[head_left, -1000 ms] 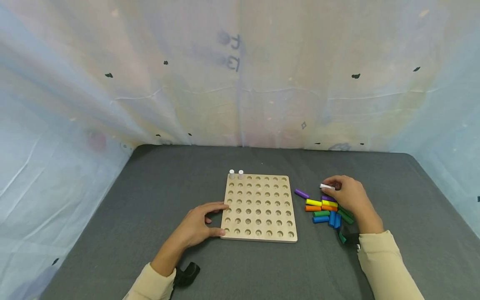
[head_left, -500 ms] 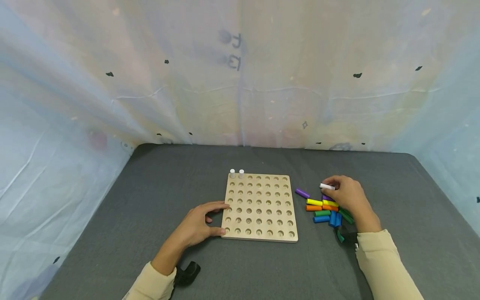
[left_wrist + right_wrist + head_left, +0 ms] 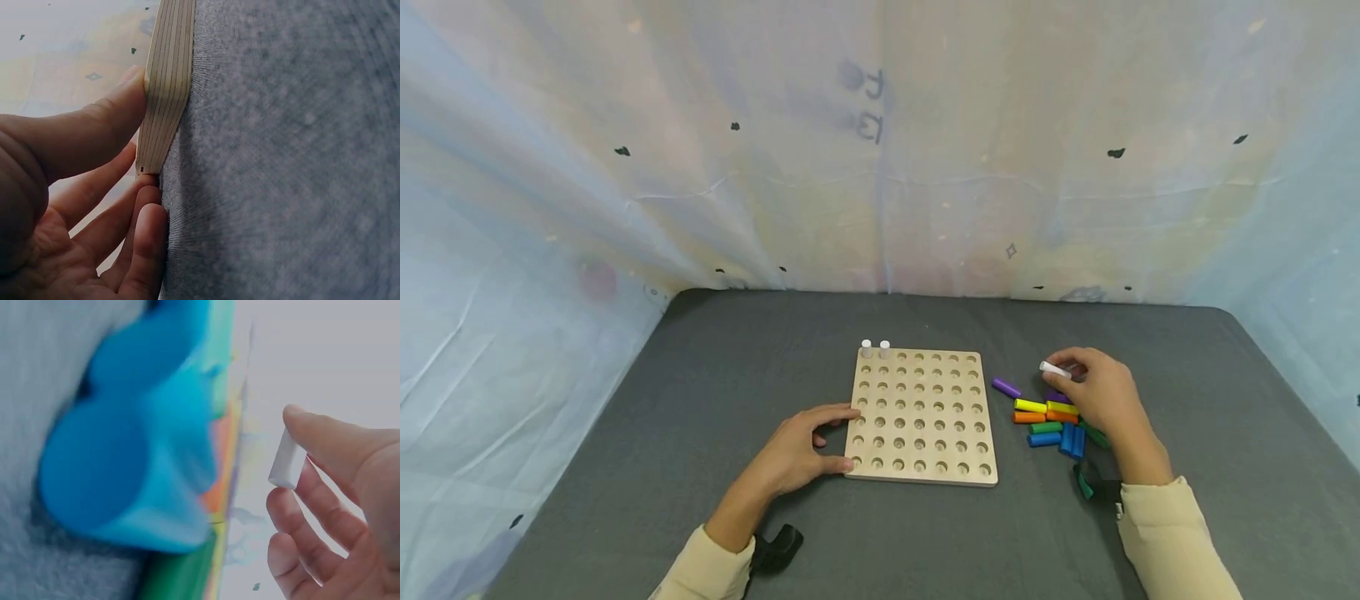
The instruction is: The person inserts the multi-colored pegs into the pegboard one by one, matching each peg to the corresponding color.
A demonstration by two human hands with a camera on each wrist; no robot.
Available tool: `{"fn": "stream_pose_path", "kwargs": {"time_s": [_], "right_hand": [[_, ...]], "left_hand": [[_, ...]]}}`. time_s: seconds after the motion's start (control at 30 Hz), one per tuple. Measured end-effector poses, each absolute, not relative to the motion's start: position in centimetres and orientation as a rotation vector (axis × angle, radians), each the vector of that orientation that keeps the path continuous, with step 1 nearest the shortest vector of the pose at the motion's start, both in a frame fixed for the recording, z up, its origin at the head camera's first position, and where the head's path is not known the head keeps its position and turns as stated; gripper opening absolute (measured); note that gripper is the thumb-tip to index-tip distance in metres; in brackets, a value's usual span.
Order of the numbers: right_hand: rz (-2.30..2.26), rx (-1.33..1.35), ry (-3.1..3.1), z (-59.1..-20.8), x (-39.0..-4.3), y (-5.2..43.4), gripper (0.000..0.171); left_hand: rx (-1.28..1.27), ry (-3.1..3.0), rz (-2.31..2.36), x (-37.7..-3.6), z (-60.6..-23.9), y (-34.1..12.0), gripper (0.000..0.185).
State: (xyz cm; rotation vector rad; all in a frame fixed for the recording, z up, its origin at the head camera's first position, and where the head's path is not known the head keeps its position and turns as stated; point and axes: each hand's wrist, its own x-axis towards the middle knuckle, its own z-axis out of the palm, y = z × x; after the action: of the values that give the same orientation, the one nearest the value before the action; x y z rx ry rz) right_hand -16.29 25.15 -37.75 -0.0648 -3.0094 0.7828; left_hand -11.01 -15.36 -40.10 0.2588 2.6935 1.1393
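Right grip [image 3: 1099,390] pinches one smooth, flat-ended white peg [image 3: 287,464] just beyond the coloured pegs [image 3: 1062,407] (three blue, two yellow and two orange among them); left grip [image 3: 793,454], spread, touches one pale wooden board [image 3: 928,482], two matching pegs [image 3: 884,350] upright at its far left corner.

- Small curtained booth, makeshift by its look; whether it stands in a home, lab or workshop, cannot tell.
- Pale printed sheeting [image 3: 955,225] across the back and down both sides, wrinkled and creased.
- Faint letter-like marks [image 3: 871,127] and scattered dark spots [image 3: 1116,153] on the back stretch.
- Table [image 3: 760,350] with grey fabric surface, rounded far corners, sheeting right behind.
- Wooden board [image 3: 928,397] and coloured pegs [image 3: 1029,406] on it: a tabletop work spot.
- Black wrist gear [image 3: 778,550] by a cream sleeve [image 3: 709,567]: fits a recording set-up.
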Motion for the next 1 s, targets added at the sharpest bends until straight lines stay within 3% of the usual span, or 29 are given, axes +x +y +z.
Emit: {"fn": "stream_pose_path", "kwargs": {"time_s": [0.5, 1.0], "right_hand": [[0.875, -0.011, -2.889, -36.2, -11.2, 21.7, 0.032], [0.978, 0.076, -2.932, -37.5, -11.3, 20.2, 0.030]], "left_hand": [[0.253, 2.708, 1.130, -11.0, -40.2, -15.3, 0.065], [0.330, 2.667, 1.168, -10.9, -40.9, -16.0, 0.064]]}}
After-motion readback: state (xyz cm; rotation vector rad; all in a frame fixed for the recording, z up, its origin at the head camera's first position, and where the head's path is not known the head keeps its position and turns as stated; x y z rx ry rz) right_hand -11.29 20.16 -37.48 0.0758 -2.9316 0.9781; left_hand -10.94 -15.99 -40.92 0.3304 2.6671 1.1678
